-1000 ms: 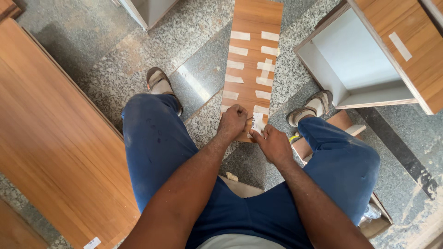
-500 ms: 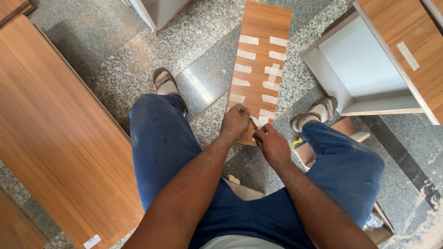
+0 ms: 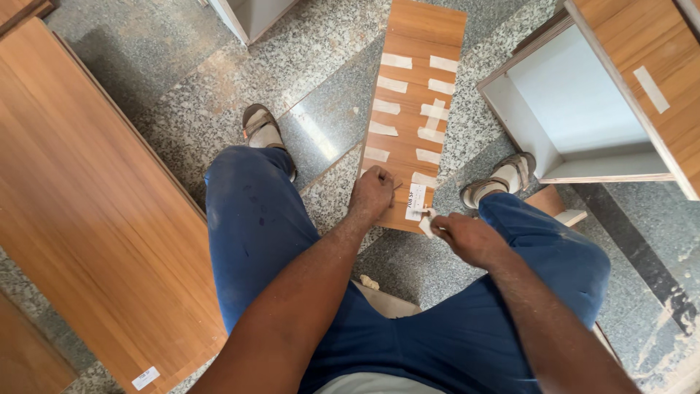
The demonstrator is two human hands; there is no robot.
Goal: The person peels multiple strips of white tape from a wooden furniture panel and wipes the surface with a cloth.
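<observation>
A narrow brown wood-grain board (image 3: 413,80) lies on the speckled floor between my feet, with several strips of pale tape across it. My left hand (image 3: 372,193) rests closed on its near left corner, pressing it down. My right hand (image 3: 461,233) is off the board's near right corner, pinching a small white paper strip (image 3: 425,223) that it lifts away. A white label (image 3: 415,201) sits on the board just beside that strip. I sit with blue trousers and sandals on both feet.
A large wood-grain panel (image 3: 87,211) lies on the floor at the left. An open cabinet box with a white inside (image 3: 583,109) stands at the right. A grey cabinet corner (image 3: 248,14) shows at the top. A small wooden block (image 3: 554,204) lies by my right knee.
My right hand has pulled back from the board's near edge toward my right knee with a white strip in its fingers. The view has tilted down a little. The left hand stays on the board.
</observation>
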